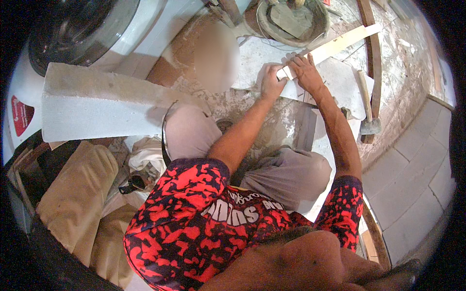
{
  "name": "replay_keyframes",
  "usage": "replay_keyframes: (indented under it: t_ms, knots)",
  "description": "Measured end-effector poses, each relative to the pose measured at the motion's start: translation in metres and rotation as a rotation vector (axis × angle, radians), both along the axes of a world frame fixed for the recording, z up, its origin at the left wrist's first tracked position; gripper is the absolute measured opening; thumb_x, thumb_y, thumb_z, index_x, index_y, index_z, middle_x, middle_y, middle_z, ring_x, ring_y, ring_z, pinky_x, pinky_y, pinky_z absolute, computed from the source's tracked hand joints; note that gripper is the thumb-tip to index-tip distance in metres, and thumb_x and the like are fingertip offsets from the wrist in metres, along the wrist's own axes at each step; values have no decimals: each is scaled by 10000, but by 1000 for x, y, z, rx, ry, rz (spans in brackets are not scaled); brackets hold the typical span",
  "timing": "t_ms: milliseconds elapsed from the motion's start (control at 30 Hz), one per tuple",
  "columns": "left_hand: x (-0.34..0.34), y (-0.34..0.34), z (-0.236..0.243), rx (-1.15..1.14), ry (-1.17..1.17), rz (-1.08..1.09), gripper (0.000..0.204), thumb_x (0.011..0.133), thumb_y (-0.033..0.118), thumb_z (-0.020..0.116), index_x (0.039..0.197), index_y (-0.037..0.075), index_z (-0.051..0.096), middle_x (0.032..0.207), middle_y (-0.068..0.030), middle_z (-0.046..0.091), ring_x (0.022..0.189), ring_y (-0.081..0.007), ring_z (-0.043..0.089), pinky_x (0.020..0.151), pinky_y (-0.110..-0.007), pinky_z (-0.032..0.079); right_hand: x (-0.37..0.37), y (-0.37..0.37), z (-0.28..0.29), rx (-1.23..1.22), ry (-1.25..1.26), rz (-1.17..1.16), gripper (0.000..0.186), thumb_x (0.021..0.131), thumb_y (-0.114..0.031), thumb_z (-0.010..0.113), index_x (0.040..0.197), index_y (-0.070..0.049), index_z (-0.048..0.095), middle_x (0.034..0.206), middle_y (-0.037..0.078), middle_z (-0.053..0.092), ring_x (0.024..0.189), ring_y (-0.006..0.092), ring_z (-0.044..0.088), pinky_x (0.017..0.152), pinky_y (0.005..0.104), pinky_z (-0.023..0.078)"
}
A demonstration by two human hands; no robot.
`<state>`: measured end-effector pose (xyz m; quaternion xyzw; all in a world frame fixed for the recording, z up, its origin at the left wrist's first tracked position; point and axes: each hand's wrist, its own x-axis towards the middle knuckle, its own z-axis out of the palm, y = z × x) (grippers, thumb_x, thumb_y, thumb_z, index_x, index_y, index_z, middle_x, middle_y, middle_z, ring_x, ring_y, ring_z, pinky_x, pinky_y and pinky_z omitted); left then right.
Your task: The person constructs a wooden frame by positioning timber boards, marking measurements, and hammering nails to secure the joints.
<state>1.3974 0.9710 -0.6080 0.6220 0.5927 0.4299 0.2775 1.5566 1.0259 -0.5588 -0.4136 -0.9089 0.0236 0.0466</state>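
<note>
A long, flat, pale strip [340, 43] lies slanting across a white sheet-like piece, its far end reaching up to the right. My left hand [273, 83] is closed round the strip's near end, where a small white blocky end [285, 73] shows by the fingers. Just to the right, my right hand [306, 72] is bent over the strip, fingers pressed down on its near part. The white sheet [340, 77] spreads under and beside my hands. A hammer [371, 127] with a pale wooden handle lies to the right of my right forearm.
A round tub [293, 22] with grey mix and a flat tool stands beyond my hands. A brown batten [373, 63] runs along the right. At left are a long pale slab [97, 111], a black round container [82, 29] and tan cloth [77, 194]. Grey tiles [417, 160] cover the right.
</note>
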Motion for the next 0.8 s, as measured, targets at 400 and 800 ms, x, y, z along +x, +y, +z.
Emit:
replay_keyframes:
  t_ms: [400, 800]
  knots:
    - [-6, 18, 15, -222, -549, 120, 190, 882, 132, 557, 1007, 5, 623, 906, -72, 647, 794, -139, 597, 753, -268, 460, 17, 14, -18, -216, 332, -1, 762, 680, 81, 589, 1371, -173, 394, 1331, 63, 476, 1343, 269, 341, 1100, 600, 176]
    - [11, 40, 31, -233, -429, 73, 197, 792, 203, 686, 880, 29, 711, 794, -85, 693, 725, -155, 634, 681, -281, 480, 13, 18, -9, -292, 384, -61, 753, 683, 39, 637, 1371, -136, 385, 1379, 138, 451, 1340, 270, 351, 1119, 541, 144]
